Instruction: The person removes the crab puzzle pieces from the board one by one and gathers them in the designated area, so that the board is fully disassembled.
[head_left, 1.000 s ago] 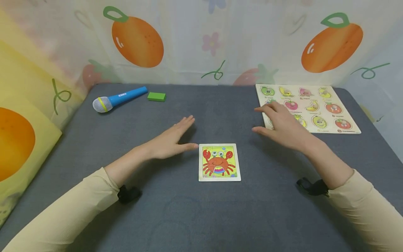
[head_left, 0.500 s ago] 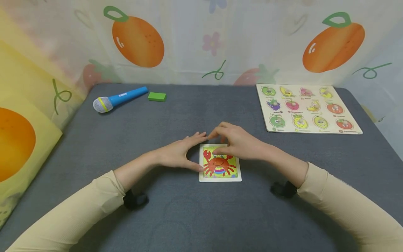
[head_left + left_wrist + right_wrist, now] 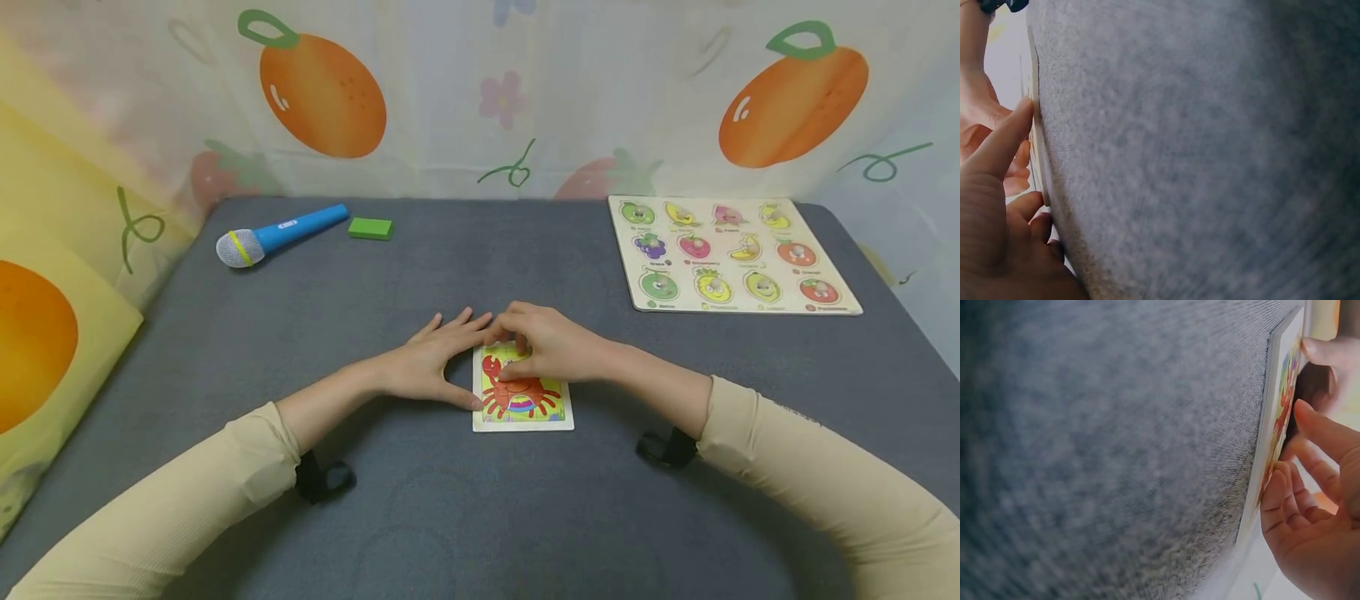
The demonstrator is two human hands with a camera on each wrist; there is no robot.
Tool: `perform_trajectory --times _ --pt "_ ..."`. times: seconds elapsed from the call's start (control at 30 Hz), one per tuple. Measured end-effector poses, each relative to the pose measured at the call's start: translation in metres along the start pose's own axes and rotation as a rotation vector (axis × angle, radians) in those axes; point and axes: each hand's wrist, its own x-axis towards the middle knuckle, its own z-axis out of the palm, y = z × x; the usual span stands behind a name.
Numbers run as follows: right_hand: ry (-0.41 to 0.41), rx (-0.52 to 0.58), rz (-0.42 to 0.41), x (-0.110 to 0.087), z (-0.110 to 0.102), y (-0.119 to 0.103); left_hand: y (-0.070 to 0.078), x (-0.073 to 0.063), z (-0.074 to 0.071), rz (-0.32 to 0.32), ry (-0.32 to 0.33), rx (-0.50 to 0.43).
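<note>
A small square crab jigsaw puzzle [image 3: 522,404] in a pale frame lies flat on the dark grey table, mid-view in the head view. My left hand [image 3: 429,360] is spread at its left side. The thumb touches the left part of the frame, and the forefinger reaches the far left corner. Over the upper part of the puzzle is my right hand [image 3: 555,343], its fingers bent and touching the surface. The right wrist view shows a gap between that hand's thumb [image 3: 1317,425] and fingers. Part of the crab is hidden under the right hand.
A fruit peg puzzle board [image 3: 731,254] lies at the back right. At the back left are a blue toy microphone [image 3: 288,233] and a green block [image 3: 371,228]. A fruit-print curtain [image 3: 450,100] hangs behind the grey table [image 3: 480,533].
My right hand has come left from near the fruit board onto the crab puzzle. My left hand has shifted slightly right and nearer, with its thumb now on the frame.
</note>
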Motion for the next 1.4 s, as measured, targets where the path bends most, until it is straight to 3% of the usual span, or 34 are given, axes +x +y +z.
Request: perform_trajectory --times 0.63,1.0,1.4 --pt "-0.03 -0.013 -0.003 0.0014 0.0004 0.0049 -0.0034 0.0016 -0.0072 -0.006 0.001 -0.031" --pt "-0.042 -0.01 -0.004 0.0019 0.0003 0.005 -0.0052 0.0044 -0.0051 -0.027 0.047 -0.102" --pt "-0.048 -0.021 -0.01 0.003 0.001 0.0063 -0.0071 0.006 -0.0039 -0.035 0.047 -0.118"
